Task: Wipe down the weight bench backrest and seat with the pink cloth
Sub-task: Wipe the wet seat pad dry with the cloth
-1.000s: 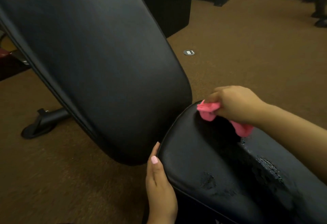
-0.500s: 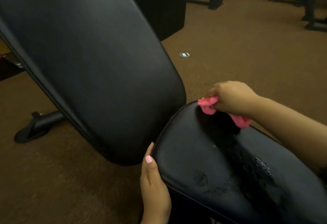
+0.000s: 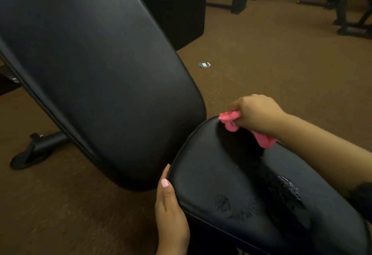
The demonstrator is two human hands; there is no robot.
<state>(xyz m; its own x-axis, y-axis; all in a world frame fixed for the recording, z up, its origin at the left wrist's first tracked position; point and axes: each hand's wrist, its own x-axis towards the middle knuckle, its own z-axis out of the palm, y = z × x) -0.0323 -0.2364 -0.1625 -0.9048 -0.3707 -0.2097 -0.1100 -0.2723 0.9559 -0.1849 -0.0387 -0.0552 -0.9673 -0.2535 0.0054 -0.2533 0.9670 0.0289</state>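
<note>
Since the earlier frames, little had shifted in the head view: the right hand (image 3: 256, 113) had stayed at the far end of the seat (image 3: 231, 174) with the pink cloth (image 3: 231, 120), edging only slightly along that rim, and the left hand (image 3: 171, 214) had kept its place against the seat's left edge.

From the head camera, the right hand's fingers were curled round the bunched cloth, pressing it onto the seat's far edge, just right of the gap below the backrest (image 3: 90, 73). One tail of the cloth trailed out beneath the wrist, lying on the seat's right side. The left hand lay flat along the seat's near left edge, fingers straight and together, thumb up against the padding, holding nothing. Cracked, worn patches showed on the seat's near surface. The backrest stood tilted, filling the left of the scene. A black frame foot (image 3: 34, 152) rested on the brown carpet (image 3: 281, 63) at left, and a small round floor plate (image 3: 204, 64) lay farther off.
</note>
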